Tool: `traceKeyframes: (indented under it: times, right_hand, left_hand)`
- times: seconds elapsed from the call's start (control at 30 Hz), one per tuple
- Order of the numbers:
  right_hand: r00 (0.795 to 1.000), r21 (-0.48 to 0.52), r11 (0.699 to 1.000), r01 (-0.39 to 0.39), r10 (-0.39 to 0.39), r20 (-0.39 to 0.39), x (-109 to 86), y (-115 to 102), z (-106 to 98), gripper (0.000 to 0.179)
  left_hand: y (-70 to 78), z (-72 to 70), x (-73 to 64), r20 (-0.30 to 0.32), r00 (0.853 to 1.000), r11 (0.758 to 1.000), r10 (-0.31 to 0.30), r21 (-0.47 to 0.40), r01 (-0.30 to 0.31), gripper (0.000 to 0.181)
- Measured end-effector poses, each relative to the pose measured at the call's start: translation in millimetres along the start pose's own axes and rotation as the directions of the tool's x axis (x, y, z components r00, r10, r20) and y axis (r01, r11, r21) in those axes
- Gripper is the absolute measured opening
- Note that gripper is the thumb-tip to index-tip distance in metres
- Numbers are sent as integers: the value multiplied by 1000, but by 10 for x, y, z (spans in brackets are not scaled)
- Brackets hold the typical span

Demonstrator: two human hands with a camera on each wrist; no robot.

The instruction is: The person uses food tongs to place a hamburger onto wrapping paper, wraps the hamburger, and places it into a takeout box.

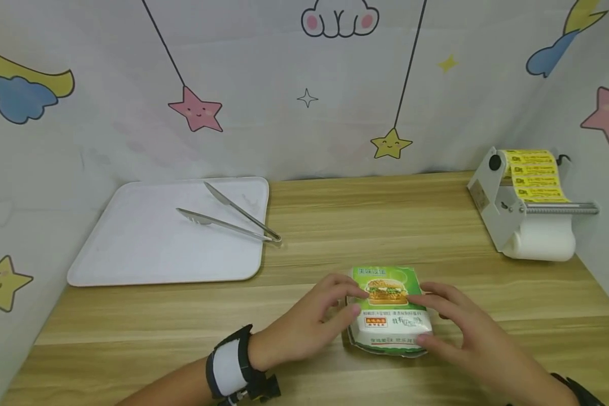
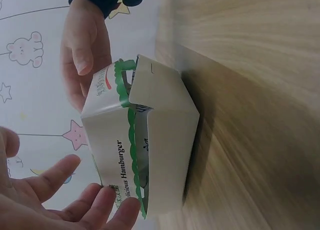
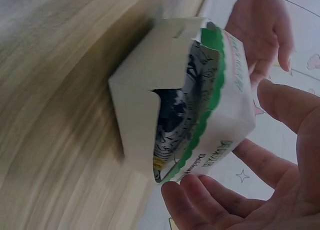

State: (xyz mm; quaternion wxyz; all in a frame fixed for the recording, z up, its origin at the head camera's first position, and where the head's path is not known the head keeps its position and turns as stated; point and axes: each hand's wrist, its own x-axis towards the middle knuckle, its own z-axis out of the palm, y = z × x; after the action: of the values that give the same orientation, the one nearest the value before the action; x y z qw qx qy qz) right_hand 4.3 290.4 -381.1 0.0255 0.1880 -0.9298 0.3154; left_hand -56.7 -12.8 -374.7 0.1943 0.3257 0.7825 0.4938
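A green and white hamburger box (image 1: pixel 392 314) stands on the wooden table, a burger picture on its lid. At its left side is my left hand (image 1: pixel 307 318), its loosely bent fingers along the lid's edge and the thumb apart. My right hand (image 1: pixel 469 332) is at the opposite side, fingertips right at the lid. From the right wrist, the box (image 3: pixel 137 84) shows a gap under the scalloped green lid edge, with a dark and grey patterned wrapper (image 3: pixel 172 109) inside. The left wrist view shows a narrower gap in the box (image 2: pixel 167 155).
A white tray (image 1: pixel 147 237) lies at the back left, with metal tongs (image 1: pixel 228 225) resting across its right edge. At the back right stands a label dispenser (image 1: pixel 492 197) with a roll of yellow labels (image 1: pixel 535 177). A cartoon-printed curtain (image 1: pixel 264 135) hangs behind the table.
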Motion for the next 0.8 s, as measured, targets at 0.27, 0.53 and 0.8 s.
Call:
traceKeyframes:
  times: [0.27,0.53,0.8]
  right_hand:
    - [998,-96,995,26,-31,-49,-7,-64,66,70]
    - [995,-127,992,27,-38,-87,-23,-69,79,67]
    - [984,-323,935,145,-170,-51,0,-185,174,96]
  left_hand:
    - [-131,135,43,51,976,809,210,552,-203,103]
    - [-140,235,116,72,979,754,190,629,-192,100]
    - [-128,327,127,77,980,748,185,635,-192,95]
